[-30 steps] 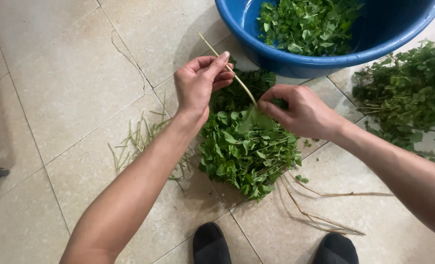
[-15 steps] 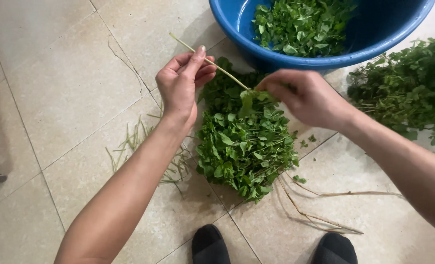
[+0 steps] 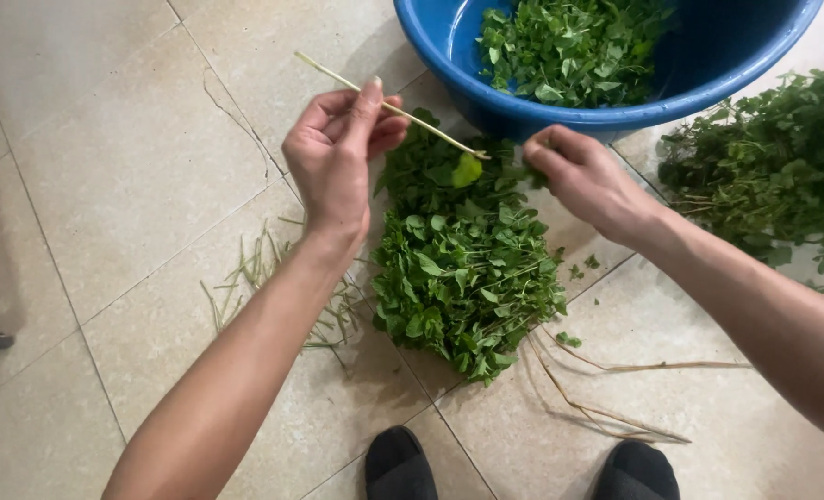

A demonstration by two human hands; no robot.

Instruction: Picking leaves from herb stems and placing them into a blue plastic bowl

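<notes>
hands work over a tiled floor (image 3: 106, 185), seen from above. left hand (image 3: 338, 162), at upper centre of the frame, has its grip closed around a thin pale stem (image 3: 389, 106), thumb and forefinger pinching it about midway; the stem runs on a slant from the upper left, above the hand, down to the right, where a single green leaf (image 3: 468, 169) sits at its lower end. right hand (image 3: 583, 181), right of centre, has its fingertips pinched together on a small tuft of leaves just beside that lower end of the stem; whether it also touches the stem itself cannot be told. below and between the two hands lies a heap of green leafy sprigs (image 3: 468, 268) on the floor, spreading toward the lower middle of the frame. a blue plastic basin (image 3: 430, 46) sits at the top of the frame, just behind the hands, holding plucked green leaves (image 3: 569, 46). a second pile of leafy stalks (image 3: 764, 167) lies at the right edge, near the basin. stripped pale stems (image 3: 255, 278) are scattered on the floor under the left forearm, and a few long brownish stalks (image 3: 616, 389) lie at lower right of the heap. two dark-socked feet (image 3: 398, 463) show at the bottom edge.
</notes>
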